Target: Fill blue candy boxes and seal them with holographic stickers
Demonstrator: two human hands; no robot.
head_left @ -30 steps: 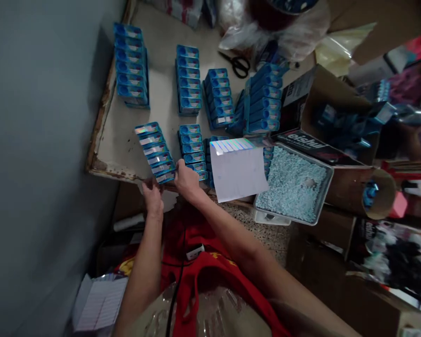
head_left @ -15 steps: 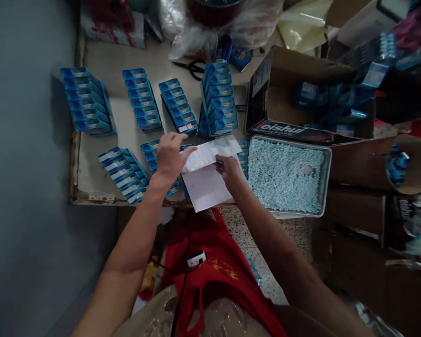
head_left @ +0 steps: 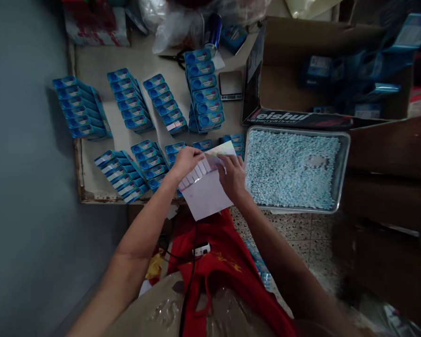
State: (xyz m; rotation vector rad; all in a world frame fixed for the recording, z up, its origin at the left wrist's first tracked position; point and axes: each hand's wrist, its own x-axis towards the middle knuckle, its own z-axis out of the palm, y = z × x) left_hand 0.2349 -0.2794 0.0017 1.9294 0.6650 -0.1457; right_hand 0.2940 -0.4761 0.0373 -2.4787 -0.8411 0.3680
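A white sheet point(head_left: 210, 199) with a shiny strip of pale labels point(head_left: 196, 175) along its upper part tilts over the table's front edge. My left hand point(head_left: 185, 163) is closed on the strip's upper left edge. My right hand point(head_left: 232, 175) has its fingers curled over the right part of the sheet, closed on it. Rows of blue boxes point(head_left: 163, 100) stand behind and left of my hands, and some near the sheet are partly hidden by it and by my left hand.
Right of my hands lies a metal tray point(head_left: 344, 173) of pale blue pellets. Behind it stands an open carton point(head_left: 284, 100) with blue packs. A small scale point(head_left: 230, 84), scissors point(head_left: 178, 57) and a blue can point(head_left: 213, 32) lie farther back. A wall point(head_left: 21, 164) is at left.
The view has shifted. My left hand has moved from open above the strip to closed on its edge. My right hand has moved slightly up and right along the sheet.
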